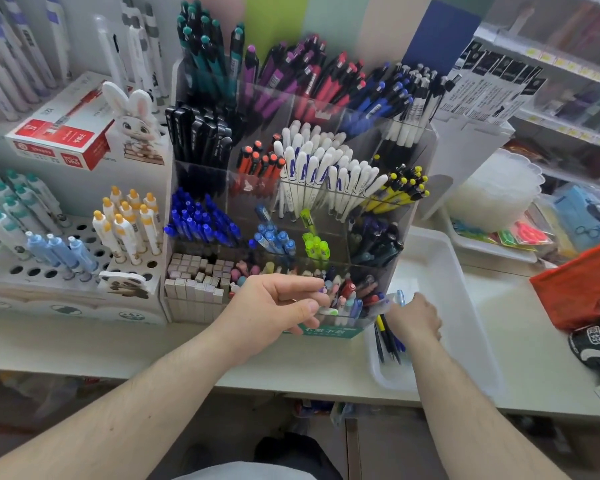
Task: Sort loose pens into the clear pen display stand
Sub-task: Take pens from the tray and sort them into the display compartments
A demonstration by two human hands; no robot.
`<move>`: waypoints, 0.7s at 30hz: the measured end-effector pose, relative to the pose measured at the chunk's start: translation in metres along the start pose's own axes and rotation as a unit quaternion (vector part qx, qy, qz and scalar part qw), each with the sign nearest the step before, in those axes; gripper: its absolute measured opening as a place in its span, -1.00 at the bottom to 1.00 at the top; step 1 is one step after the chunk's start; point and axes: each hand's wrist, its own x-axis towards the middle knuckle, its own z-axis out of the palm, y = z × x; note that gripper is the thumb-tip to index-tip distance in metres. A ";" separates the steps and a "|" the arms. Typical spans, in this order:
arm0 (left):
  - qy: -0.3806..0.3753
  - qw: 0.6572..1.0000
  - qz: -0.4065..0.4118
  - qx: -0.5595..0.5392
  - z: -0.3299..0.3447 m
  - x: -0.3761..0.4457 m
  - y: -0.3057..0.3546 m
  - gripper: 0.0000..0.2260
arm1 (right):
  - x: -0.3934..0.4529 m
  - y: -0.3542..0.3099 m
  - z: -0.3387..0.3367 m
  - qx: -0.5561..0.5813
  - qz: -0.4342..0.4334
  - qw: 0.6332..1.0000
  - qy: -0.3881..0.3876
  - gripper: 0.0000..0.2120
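Fingers (pixel 317 296) at stand (pixel 409 216) front edge, beside tray (pixel 465 306).

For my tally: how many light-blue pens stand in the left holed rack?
3, side by side near the holed rack's front: left pen, middle pen, right pen.

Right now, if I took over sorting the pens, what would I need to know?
Left hand: fingers curled at the front row of the clear plastic pen display stand, whether pinching a pen is unclear.
Right hand: holds a light blue pen over the white plastic tray.
Done: most compartments are full.
Left: a few loose dark and yellow pens lie in the tray.
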 end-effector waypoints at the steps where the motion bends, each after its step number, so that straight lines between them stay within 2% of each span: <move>1: 0.002 1.000 -0.002 0.001 0.000 0.000 -0.001 -0.73 | 0.002 0.005 0.006 -0.009 0.013 0.999 -0.045 -0.16; 3: 0.005 1.000 -0.007 0.005 0.000 -0.001 -0.003 -0.73 | 0.003 0.009 0.011 0.011 0.020 0.994 -0.104 0.03; 4: 0.006 1.000 -0.008 0.008 0.001 -0.001 -0.003 -0.73 | 0.005 0.011 0.013 0.009 0.015 0.994 -0.109 0.04; 8: 0.004 1.000 -0.011 0.022 0.004 0.000 -0.004 -0.73 | 0.016 0.018 0.019 -0.089 -0.018 0.993 -0.074 -0.16; 14: -0.004 0.999 -0.017 0.034 0.012 0.005 -0.006 -0.74 | 0.011 0.025 0.027 -0.170 -0.084 0.981 -0.048 -0.19; 16: -0.007 0.999 -0.019 0.036 0.016 0.006 -0.007 -0.73 | 0.011 0.022 0.027 -0.143 -0.061 0.985 -0.072 -0.34; 19: -0.011 0.999 -0.022 0.033 0.020 0.005 -0.008 -0.73 | 0.010 0.019 0.026 -0.101 -0.055 0.987 -0.109 -0.81; 21: -0.010 0.999 -0.021 0.034 0.021 0.006 -0.008 -0.73 | 0.007 0.020 0.027 -0.104 -0.064 0.987 -0.101 -0.87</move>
